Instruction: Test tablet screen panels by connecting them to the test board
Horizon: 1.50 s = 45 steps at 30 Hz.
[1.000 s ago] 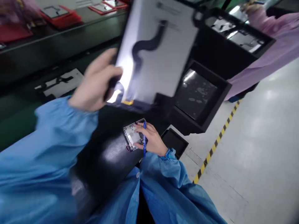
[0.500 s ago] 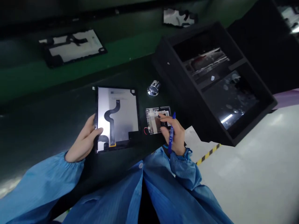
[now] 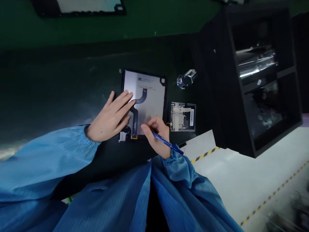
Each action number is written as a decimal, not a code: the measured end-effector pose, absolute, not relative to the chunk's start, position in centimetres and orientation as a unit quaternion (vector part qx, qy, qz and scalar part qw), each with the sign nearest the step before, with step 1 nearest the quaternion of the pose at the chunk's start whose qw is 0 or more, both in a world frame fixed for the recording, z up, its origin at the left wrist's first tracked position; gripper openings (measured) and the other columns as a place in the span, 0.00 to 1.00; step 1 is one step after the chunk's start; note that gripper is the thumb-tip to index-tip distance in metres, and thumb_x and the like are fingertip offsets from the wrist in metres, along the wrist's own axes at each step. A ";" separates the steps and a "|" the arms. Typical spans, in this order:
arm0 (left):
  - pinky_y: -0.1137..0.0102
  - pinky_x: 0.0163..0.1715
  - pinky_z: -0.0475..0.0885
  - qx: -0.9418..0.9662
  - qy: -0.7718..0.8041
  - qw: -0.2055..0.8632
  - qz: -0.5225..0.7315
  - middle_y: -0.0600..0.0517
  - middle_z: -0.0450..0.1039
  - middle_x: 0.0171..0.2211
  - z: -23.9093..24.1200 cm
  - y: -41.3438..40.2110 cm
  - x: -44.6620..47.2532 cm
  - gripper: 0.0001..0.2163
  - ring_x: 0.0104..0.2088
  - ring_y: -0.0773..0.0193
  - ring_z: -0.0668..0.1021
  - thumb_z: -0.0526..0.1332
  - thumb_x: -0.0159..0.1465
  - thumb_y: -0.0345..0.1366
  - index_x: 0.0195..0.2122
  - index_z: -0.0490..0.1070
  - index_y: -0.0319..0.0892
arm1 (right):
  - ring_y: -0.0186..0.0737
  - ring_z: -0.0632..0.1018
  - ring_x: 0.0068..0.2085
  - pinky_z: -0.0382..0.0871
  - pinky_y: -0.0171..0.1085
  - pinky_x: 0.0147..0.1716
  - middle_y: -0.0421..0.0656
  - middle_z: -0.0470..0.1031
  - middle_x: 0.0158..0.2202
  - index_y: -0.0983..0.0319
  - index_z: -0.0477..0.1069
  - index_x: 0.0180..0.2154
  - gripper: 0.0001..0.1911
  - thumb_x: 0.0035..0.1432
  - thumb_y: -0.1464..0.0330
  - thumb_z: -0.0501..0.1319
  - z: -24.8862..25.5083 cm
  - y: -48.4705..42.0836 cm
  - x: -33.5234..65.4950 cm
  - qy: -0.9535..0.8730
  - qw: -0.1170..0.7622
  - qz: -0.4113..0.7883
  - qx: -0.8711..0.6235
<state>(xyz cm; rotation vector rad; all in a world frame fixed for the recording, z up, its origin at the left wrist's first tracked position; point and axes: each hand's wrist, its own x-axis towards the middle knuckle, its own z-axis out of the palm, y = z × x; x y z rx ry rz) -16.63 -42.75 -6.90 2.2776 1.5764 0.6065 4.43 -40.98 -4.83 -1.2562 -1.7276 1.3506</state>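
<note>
A display panel point(image 3: 154, 100) lies on the dark table, its silvery back up and a dark flex cable point(image 3: 135, 120) running over it. My left hand point(image 3: 114, 116) rests flat on the panel's left part, fingers stretched and apart, with the fingertips by the cable. In my right hand point(image 3: 158, 137) is a blue pen point(image 3: 166, 141), held between the fingers, its rear end pointing toward the wrist. That hand touches the panel's lower right part; the pen's front end is hidden by the fingers. Just right of the panel lies a small circuit board point(image 3: 183, 116) with pale tape strips.
A shiny metal cylinder point(image 3: 187, 79) lies beyond the circuit board. The big black box point(image 3: 217, 80) with window-like openings stands on the right. Another panel point(image 3: 87, 6) is at the back left. Yellow-black tape point(image 3: 205, 154) marks the pale floor.
My left hand has gone from gripping the panel's left edge to lying flat on it. My right hand, with the pen, has moved from the circuit board onto the panel. The view has shifted.
</note>
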 end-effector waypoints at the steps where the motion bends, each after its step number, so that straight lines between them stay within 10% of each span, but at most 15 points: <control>1: 0.43 0.70 0.46 0.795 0.546 0.162 0.210 0.38 0.55 0.71 -7.0 -42.8 -16.7 0.26 0.72 0.46 0.55 0.51 0.71 0.32 0.71 0.54 0.39 | 0.27 0.61 0.19 0.56 0.30 0.21 0.30 0.58 0.19 0.58 0.59 0.26 0.17 0.62 0.62 0.62 -5.1 -41.1 4.4 -0.668 0.301 0.487 -0.476; 18: 0.38 0.68 0.46 0.780 0.547 0.218 0.212 0.41 0.54 0.71 -6.7 -42.5 -16.7 0.27 0.72 0.44 0.55 0.51 0.69 0.30 0.71 0.54 0.42 | 0.25 0.56 0.19 0.53 0.29 0.19 0.31 0.50 0.18 0.59 0.50 0.22 0.20 0.60 0.74 0.58 -5.3 -41.4 4.5 -0.762 0.293 0.383 -0.432; 27: 0.37 0.67 0.48 0.774 0.554 0.212 0.221 0.39 0.58 0.70 -6.6 -42.4 -16.6 0.28 0.70 0.41 0.59 0.56 0.69 0.37 0.70 0.56 0.42 | 0.31 0.78 0.29 0.71 0.31 0.25 0.40 0.78 0.36 0.60 0.70 0.46 0.09 0.70 0.63 0.56 -2.8 -32.8 4.7 -0.697 0.333 0.464 -0.434; 37: 0.42 0.68 0.54 0.706 0.588 0.234 0.319 0.44 0.68 0.64 -5.3 -42.7 -16.4 0.24 0.65 0.46 0.69 0.61 0.67 0.42 0.64 0.66 0.45 | 0.33 0.81 0.35 0.75 0.35 0.38 0.36 0.75 0.35 0.58 0.60 0.34 0.15 0.55 0.69 0.68 -3.7 -29.0 2.2 -0.717 0.274 0.546 -0.335; 41: 0.59 0.50 0.78 0.557 0.613 0.346 0.441 0.47 0.81 0.46 -2.7 -40.7 -15.8 0.13 0.46 0.54 0.82 0.63 0.66 0.41 0.49 0.78 0.46 | 0.35 0.80 0.39 0.76 0.39 0.42 0.36 0.75 0.35 0.56 0.58 0.33 0.17 0.58 0.64 0.68 -1.2 -30.4 3.7 -0.712 0.299 0.573 -0.273; 45: 0.66 0.33 0.81 0.510 0.509 0.559 0.410 0.48 0.83 0.38 -1.4 -37.8 -14.1 0.12 0.35 0.57 0.84 0.69 0.59 0.39 0.43 0.81 0.43 | 0.38 0.80 0.39 0.78 0.44 0.46 0.35 0.76 0.34 0.54 0.58 0.33 0.17 0.60 0.65 0.68 0.0 -31.8 5.6 -0.714 0.331 0.567 -0.243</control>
